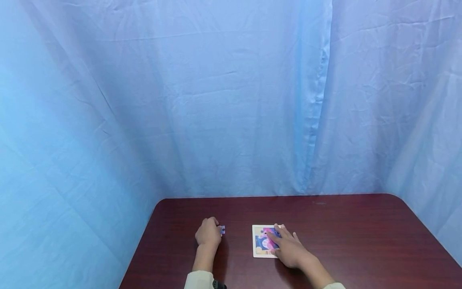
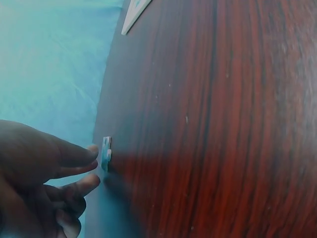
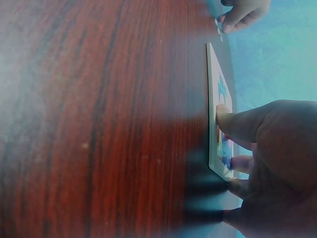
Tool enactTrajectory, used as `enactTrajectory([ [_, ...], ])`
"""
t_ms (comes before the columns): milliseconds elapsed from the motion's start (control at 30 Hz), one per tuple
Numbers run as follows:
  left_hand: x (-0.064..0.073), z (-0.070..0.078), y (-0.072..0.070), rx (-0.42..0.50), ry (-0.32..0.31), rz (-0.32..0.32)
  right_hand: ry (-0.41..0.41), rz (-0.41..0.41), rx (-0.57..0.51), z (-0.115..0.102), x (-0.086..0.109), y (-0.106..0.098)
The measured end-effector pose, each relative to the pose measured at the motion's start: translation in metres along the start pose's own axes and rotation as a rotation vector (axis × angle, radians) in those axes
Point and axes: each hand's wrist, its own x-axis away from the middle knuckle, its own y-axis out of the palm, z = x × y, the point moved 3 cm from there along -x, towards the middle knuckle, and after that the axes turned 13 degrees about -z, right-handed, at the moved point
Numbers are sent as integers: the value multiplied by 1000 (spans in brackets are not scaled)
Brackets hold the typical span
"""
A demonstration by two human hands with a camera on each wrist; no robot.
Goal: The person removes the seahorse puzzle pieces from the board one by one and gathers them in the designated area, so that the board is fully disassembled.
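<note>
A small puzzle piece [image 1: 222,229], purple and blue, lies on the table at the fingertips of my left hand [image 1: 208,232]. In the left wrist view, the piece [image 2: 106,153] shows just beyond the thumb and fingers, which are bent with a gap between them. Whether they touch it I cannot tell. A square jigsaw board [image 1: 262,242] with a cream rim and a pink and blue picture lies flat to the right. Spread over its right side is my right hand [image 1: 290,248]; its thumb and some fingertips rest on the board, hiding part of the picture.
Both hands are over a dark reddish-brown wooden table [image 1: 353,233] with rounded far corners. Blue cloth curtains [image 1: 231,100] hang behind its far edge and along the sides. A dark strap [image 1: 218,284] shows at the left sleeve's cuff.
</note>
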Motion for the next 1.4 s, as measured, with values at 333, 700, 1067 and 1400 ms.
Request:
enactTrajectory([
  [333,12,20,4,54,171,-41,15,-13,-27,-5,4,-6],
  [700,29,48,16,76,385,-184,-6,33,-11,5,-2,4],
  [1067,37,64,30,-16,452,-193,-1,11,-13,5,-3,5],
  [1400,47,78,38,-111,476,-221,4,12,-16,6,-4,6],
])
